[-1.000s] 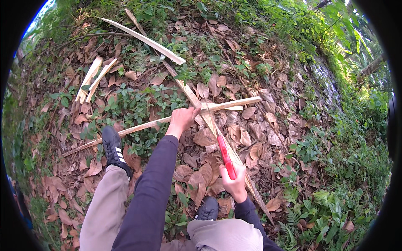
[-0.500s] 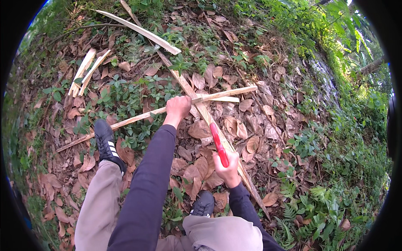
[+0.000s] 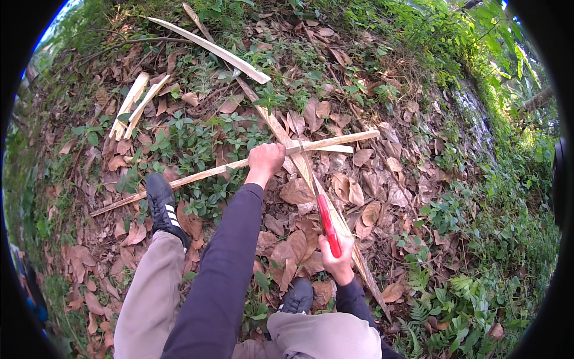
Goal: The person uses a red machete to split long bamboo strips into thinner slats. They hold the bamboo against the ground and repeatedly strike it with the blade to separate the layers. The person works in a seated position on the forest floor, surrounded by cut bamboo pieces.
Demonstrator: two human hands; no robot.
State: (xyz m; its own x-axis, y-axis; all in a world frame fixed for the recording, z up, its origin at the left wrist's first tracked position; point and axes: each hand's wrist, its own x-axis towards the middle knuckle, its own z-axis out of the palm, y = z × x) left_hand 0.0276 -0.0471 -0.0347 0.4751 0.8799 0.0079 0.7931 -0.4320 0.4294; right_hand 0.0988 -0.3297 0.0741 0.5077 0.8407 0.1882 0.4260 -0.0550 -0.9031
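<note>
Dry brown leaves [image 3: 297, 190] cover much of the forest ground [image 3: 278, 224], with low green plants [image 3: 176, 136] growing through at left and ferns [image 3: 472, 290] at near right. On it a long split timber [image 3: 277, 125] slants from the far middle to the near right, while two short split wood pieces [image 3: 128, 106] lie side by side at far left. A pale, pointed wood strip [image 3: 216, 50] lies on the far side, and a slender wooden stick [image 3: 203, 173] has its left end down among the leaves.
</note>
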